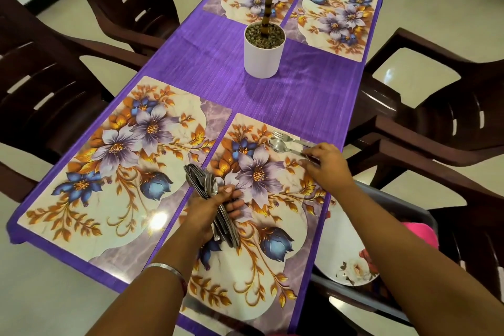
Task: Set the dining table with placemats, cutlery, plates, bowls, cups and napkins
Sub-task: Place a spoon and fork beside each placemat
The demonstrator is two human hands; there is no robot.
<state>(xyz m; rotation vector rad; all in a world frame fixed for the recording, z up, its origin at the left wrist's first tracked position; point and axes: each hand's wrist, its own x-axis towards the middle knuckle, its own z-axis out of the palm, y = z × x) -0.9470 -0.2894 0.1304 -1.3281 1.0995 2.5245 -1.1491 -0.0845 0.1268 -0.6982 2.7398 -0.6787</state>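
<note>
Head view looks down a purple tablecloth (218, 68), with a white plant pot (264, 49) standing near its middle as the landmark. Nearer than the pot and to its left lies a floral placemat (109, 169); a second placemat (261, 194) lies just beside that one, nearer than the pot and slightly to its right. Over the seam between these two mats the left hand (215, 206) has its fingers curled tight round a bundle of cutlery (210, 194), held above the mats. Farther right, on the second mat's far corner toward the pot, a fork (286, 137) and a spoon (281, 146) lie side by side, and the right hand (326, 162) pinches their handles. Beyond the pot, two more placemats (335, 16) lie side by side. Right of the tablecloth's near edge, a grey bin (403, 204) holds a floral plate (346, 259).
</note>
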